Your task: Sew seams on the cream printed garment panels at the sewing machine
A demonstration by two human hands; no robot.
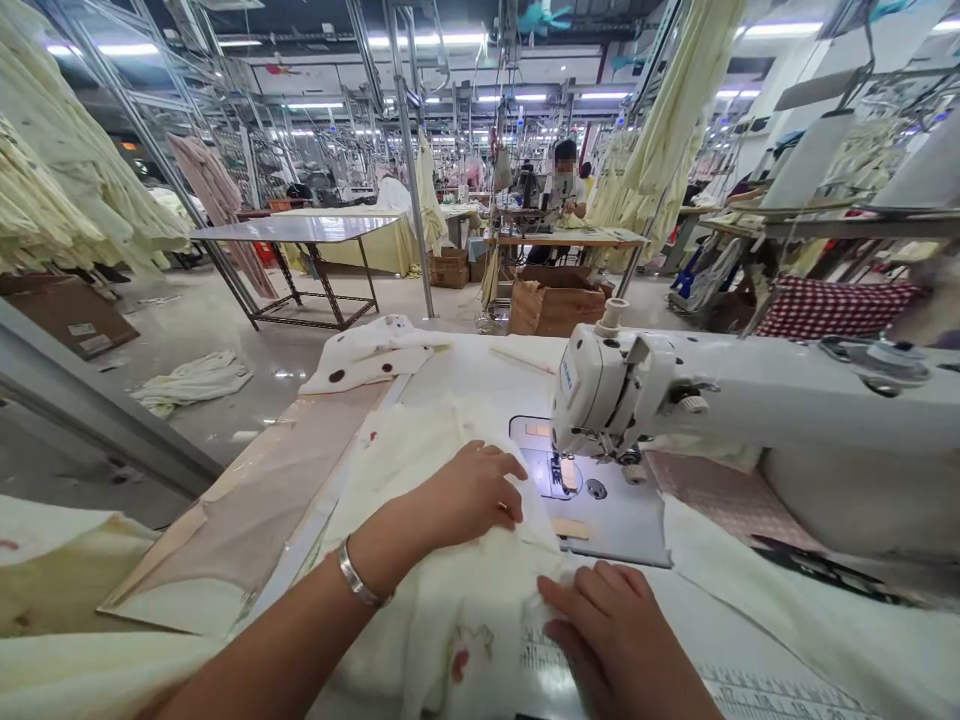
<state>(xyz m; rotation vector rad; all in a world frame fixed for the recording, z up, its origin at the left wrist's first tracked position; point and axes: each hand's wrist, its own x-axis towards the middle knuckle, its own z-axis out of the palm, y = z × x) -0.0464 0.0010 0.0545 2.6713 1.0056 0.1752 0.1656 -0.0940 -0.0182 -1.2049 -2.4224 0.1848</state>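
A pale cream fabric piece (pixel 442 590) with small printed motifs lies on the sewing table, left of the sewing machine's (pixel 600 390) needle. Its lit presser foot (pixel 561 472) has no cloth visibly under it. My left hand (pixel 469 495), with a silver bangle at the wrist, rests on top of the fabric, fingers loosely bent and apart. Near the fabric's right edge, my right hand (pixel 611 610) has thumb and forefinger closed on the cloth; the fingertips are partly hidden. Another cream piece (pixel 810 600) lies to the right, below the machine arm.
A spotted white cloth (pixel 371 355) lies at the table's far left corner. Printed ruler marks (pixel 750 690) run along the front. Beyond stand a metal table (pixel 300 230), a cardboard box (pixel 559 300) and a person (pixel 564 185) at another machine. Garments (pixel 67 190) hang at left.
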